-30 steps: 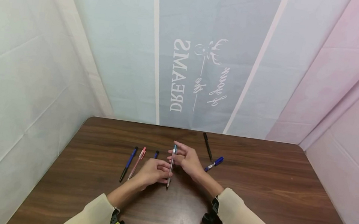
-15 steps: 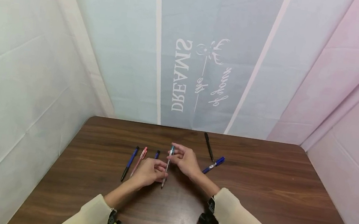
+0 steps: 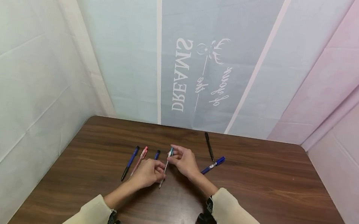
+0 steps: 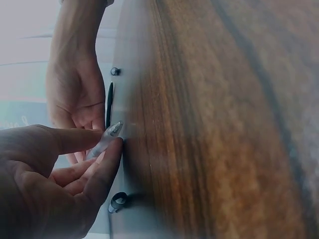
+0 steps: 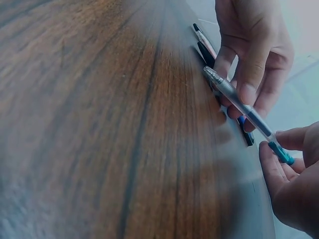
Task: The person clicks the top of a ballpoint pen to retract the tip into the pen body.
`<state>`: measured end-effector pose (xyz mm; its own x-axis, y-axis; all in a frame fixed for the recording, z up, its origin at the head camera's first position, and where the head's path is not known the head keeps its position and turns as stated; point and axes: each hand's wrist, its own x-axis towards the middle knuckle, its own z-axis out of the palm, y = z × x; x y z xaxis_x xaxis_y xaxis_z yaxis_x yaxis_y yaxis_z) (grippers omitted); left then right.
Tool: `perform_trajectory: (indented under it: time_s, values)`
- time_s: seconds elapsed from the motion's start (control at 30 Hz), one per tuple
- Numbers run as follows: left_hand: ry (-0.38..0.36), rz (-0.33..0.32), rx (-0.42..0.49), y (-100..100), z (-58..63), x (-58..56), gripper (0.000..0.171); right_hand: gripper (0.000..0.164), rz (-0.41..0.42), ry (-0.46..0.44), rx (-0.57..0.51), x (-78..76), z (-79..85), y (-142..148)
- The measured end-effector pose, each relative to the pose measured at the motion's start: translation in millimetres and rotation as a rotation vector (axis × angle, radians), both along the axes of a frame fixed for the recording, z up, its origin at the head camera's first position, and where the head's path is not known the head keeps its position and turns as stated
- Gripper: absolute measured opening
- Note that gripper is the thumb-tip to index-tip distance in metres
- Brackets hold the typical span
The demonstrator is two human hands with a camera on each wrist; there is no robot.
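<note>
A clear-barrelled pen (image 3: 165, 167) with a teal end is held at a slant between both hands over the table. My left hand (image 3: 147, 173) pinches it near the tip; in the left wrist view the clear tip (image 4: 116, 128) pokes out past the thumb and fingers. At the teal end (image 5: 281, 153), my right hand (image 3: 185, 162) pinches the pen between thumb and fingers. Left of the hands lie a blue pen with black ends (image 3: 130, 163) and a pink pen (image 3: 142, 156). Another dark blue pen (image 3: 157, 154) is partly hidden behind the left hand.
Right of the hands, a black pen (image 3: 209, 146) and a blue pen with a pale label (image 3: 214, 165) lie on the brown wooden table (image 3: 256, 198). Printed cloth (image 3: 133, 45) hangs behind the table's far edge and at both sides.
Both hands have shifted slightly left with the pen. The pen has gone from nearly straight to slanted, its tip swinging left. The other pens stay in place.
</note>
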<state>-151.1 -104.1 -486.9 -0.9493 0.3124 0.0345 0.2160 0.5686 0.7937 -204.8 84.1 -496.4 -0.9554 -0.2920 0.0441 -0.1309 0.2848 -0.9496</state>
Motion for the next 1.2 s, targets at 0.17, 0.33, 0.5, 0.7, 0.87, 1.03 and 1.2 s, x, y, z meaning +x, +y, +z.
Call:
perform_trajectory:
  time_s: [0.17,0.33,0.5,0.7,0.87,1.03,1.2]
  values:
    - [0.034,0.016,-0.054,0.6,1.5,0.1,0.021,0.055,-0.005,0.001,0.017,-0.4,-1.1,-1.8]
    - [0.086,0.030,-0.117,2.0,2.7,1.0,0.017,0.054,-0.010,-0.005,0.033,-0.9,-2.6,-2.9]
    - [0.113,0.046,-0.151,3.4,3.2,2.6,0.017,0.052,-0.007,0.020,0.062,-0.3,-4.3,-3.0]
    - [0.113,0.049,-0.179,4.3,3.6,3.7,0.018,0.049,-0.029,0.059,0.153,0.0,-5.1,-3.2]
    - [0.108,0.047,-0.191,3.9,3.8,3.1,0.019,0.047,-0.044,0.098,0.218,-0.1,-4.0,-4.5]
    - [0.103,0.054,-0.204,3.8,4.2,2.9,0.020,0.046,-0.040,0.132,0.247,0.2,-3.2,-5.7]
    - [0.095,0.049,-0.196,3.6,5.0,2.8,0.022,0.045,-0.040,0.173,0.276,0.3,-3.6,-7.0]
